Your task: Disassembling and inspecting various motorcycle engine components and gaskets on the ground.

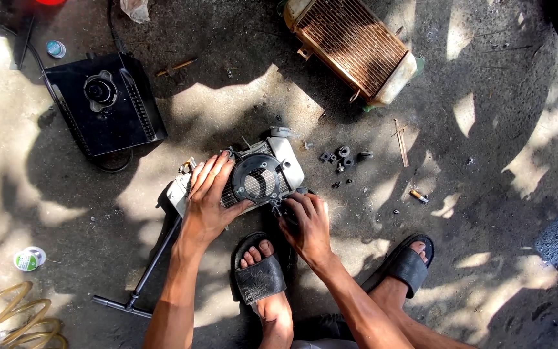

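Pressing flat, left hand (206,194) steadies one radiator (240,174); right hand (306,220) grips its black fan shroud (256,178).

Radiator (290,161) – silver ends, black round shroud (256,176) over finned core. Second radiator (353,45) – rust-brown fins, cream tanks. Sandals (261,278) black; hose (1,310) yellow.

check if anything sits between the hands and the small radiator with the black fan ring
Nothing visible does. The left hand lies flat on the small radiator beside its black fan ring, and the right hand is at its lower edge.
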